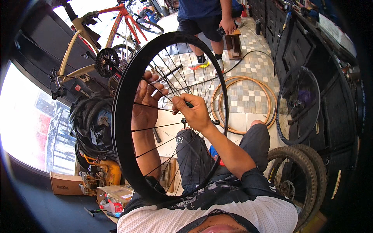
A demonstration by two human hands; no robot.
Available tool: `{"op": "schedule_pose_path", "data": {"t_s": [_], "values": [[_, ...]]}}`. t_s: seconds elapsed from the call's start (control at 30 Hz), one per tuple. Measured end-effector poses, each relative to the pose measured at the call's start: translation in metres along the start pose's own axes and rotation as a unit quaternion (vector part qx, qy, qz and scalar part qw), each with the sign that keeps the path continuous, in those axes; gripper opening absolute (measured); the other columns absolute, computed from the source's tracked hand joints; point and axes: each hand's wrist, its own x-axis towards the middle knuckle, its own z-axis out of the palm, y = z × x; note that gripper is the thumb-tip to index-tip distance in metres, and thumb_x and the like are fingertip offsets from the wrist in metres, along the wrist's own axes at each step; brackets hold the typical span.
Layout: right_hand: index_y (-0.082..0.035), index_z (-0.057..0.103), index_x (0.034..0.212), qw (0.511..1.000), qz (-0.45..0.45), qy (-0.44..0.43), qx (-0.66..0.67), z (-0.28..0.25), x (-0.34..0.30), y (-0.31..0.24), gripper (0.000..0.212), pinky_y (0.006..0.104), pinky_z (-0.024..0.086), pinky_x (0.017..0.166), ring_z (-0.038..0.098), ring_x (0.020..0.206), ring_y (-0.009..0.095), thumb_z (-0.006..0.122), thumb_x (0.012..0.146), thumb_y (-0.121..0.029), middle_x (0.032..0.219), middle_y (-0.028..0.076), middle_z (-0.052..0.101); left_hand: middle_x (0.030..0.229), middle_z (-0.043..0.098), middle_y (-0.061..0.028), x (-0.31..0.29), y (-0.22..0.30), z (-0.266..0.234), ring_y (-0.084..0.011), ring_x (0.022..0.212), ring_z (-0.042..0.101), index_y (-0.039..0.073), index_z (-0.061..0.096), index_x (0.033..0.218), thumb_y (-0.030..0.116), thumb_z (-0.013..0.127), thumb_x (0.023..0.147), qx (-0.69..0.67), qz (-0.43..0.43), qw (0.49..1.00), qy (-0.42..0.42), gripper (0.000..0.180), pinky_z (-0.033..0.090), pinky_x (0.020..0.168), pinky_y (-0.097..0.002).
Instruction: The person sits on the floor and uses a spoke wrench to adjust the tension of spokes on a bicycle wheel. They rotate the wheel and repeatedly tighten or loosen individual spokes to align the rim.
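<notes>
A spoked bicycle wheel [123, 112] with a deep black rim stands upright in front of me, its hub [183, 121] just above my knees. My right hand [192, 112] is closed among the spokes, thumb and fingers pinched together. A small dark green thing [189, 105] shows in its grip; its kind is mostly hidden. Behind the spokes on the left side is my left hand [147, 91], fingers apart and slightly bent, close to the rim. Whether its fingertips touch a spoke I cannot tell.
Tan tyres [268, 93] lie on the tiled floor ahead. Another wheel [280, 105] leans on the right-hand cabinets, and knobbly tyres [311, 167] stand nearer. A bicycle frame [79, 37] hangs at upper left, above bundled black tubes [91, 116]. Another person [204, 15] stands ahead.
</notes>
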Motion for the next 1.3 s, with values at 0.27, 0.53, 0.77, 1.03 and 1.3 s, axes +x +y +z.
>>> {"op": "schedule_pose_path", "data": {"t_s": [0.27, 0.53, 0.77, 1.03, 1.3], "values": [[0.001, 0.071, 0.087, 1.000, 0.017, -0.009, 0.014, 0.001, 0.001, -0.001, 0.038, 0.0263, 0.051, 0.068, 0.063, 0.074, 0.009, 0.069, 0.107, -0.031, 0.076, 0.003, 0.069, 0.120, 0.068, -0.0122, 0.009, 0.000, -0.012, -0.0216, 0.109, 0.067, -0.005, 0.064, 0.126, 0.017, 0.066, 0.104, -0.015, 0.013, 0.999, -0.040, 0.031, 0.056, 0.093, -0.0400], [0.001, 0.074, 0.090, 0.999, 0.006, -0.012, -0.039, 0.002, 0.001, -0.006, 0.036, 0.0297, 0.052, 0.070, 0.066, 0.076, 0.012, 0.071, 0.105, -0.032, 0.078, 0.005, 0.071, 0.121, 0.066, -0.0109, 0.007, 0.000, -0.020, -0.0205, 0.107, 0.062, -0.003, 0.065, 0.126, 0.018, 0.066, 0.105, -0.015, 0.028, 0.997, -0.068, 0.030, 0.053, 0.091, -0.0379], [-0.005, 0.075, 0.101, 0.904, -0.141, 0.105, -0.389, -0.012, 0.021, -0.036, 0.025, 0.0403, 0.053, 0.069, 0.070, 0.076, 0.030, 0.075, 0.099, -0.030, 0.084, 0.014, 0.071, 0.120, 0.068, -0.0135, -0.001, 0.005, -0.010, -0.0197, 0.110, 0.067, -0.003, 0.062, 0.130, 0.020, 0.061, 0.107, 0.034, 0.017, 0.996, -0.083, 0.033, 0.059, 0.093, -0.0390], [-0.004, 0.068, 0.109, 0.959, -0.043, 0.086, -0.267, -0.018, 0.009, -0.055, 0.029, 0.0408, 0.056, 0.075, 0.071, 0.082, 0.027, 0.069, 0.104, -0.032, 0.101, 0.014, 0.072, 0.128, 0.066, -0.0198, -0.005, -0.003, -0.015, -0.0288, 0.119, 0.068, -0.006, 0.057, 0.138, 0.028, 0.061, 0.107, 0.038, 0.075, 0.996, -0.024, 0.047, 0.058, 0.105, -0.0474], [-0.002, 0.073, 0.109, 0.932, -0.166, 0.043, -0.321, -0.027, 0.010, -0.090, 0.038, 0.0323, 0.052, 0.080, 0.067, 0.086, 0.022, 0.051, 0.114, -0.032, 0.095, 0.009, 0.065, 0.129, 0.067, -0.0171, -0.034, 0.003, -0.004, -0.0394, 0.133, 0.059, -0.005, 0.059, 0.140, 0.057, 0.047, 0.108, -0.033, 0.153, 0.987, -0.035, 0.070, 0.034, 0.123, -0.0613]]}}
